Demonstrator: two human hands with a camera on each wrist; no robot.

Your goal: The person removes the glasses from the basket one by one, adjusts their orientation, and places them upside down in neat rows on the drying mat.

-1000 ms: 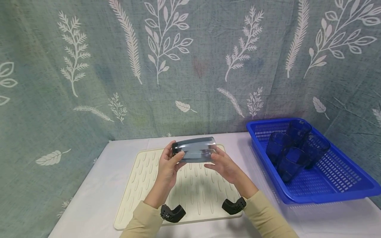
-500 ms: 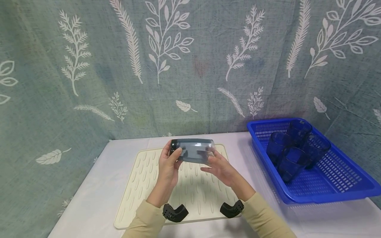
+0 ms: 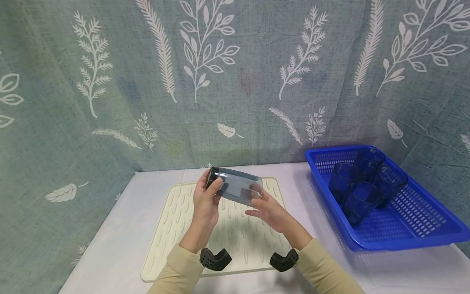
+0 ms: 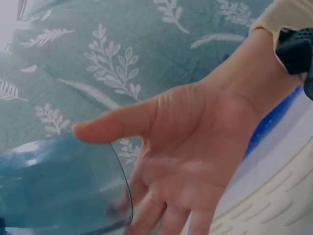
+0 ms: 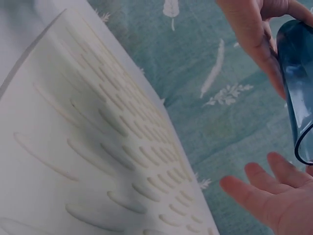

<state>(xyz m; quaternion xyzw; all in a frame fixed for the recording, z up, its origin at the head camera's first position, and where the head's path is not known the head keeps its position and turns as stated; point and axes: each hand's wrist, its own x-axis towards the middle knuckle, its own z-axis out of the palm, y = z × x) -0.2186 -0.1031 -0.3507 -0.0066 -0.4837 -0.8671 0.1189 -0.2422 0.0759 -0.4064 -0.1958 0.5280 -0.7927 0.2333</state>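
Note:
A blue-grey tinted drinking glass (image 3: 238,186) is held on its side above the cream ridged mat (image 3: 235,245). My left hand (image 3: 205,202) grips its dark, thick base end, thumb across the side. At the lower, rim end, my right hand (image 3: 272,213) pinches the glass between thumb and fingers. The left wrist view shows the right hand (image 4: 190,152) with its thumb on the glass (image 4: 58,186) near the rim and a fingertip seen through the wall. In the right wrist view, other right-hand fingers (image 5: 279,191) stretch out below the rim.
A blue plastic basket (image 3: 415,244) stands on the right of the white-covered table (image 3: 106,232), with several similar glasses (image 3: 361,200) upright inside. Patterned grey-green cloth (image 3: 249,81) hangs behind and at both sides.
The glass has turned from nearly level to a slant, its base end now higher and its rim end lower. Both hands have shifted slightly left with it.

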